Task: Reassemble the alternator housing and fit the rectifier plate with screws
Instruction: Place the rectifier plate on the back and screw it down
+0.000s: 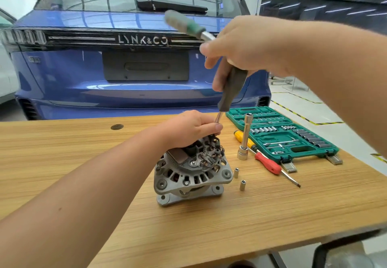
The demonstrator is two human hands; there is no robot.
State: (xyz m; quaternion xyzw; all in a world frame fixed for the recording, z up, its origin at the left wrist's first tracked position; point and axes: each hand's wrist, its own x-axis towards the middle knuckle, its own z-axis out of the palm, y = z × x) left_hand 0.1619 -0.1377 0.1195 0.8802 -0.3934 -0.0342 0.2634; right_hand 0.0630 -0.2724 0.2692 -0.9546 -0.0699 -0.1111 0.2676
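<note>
Alternator [191,170]: stands mid-table, rectifier plate [206,154] uppermost, directly under your left hand [189,129], the nearer one, whose fingertips pinch the driver shaft [218,118] just above it. Driver: your right hand [240,45] grips its dark handle [233,88]; long axis runs steeply down-left onto the plate's far edge.

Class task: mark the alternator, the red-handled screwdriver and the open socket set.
alternator [189,175], head view, on its grey slotted housing.
red-handled screwdriver [268,164], head view, on its red handle.
socket set [280,140], head view, on the green tray.
</note>
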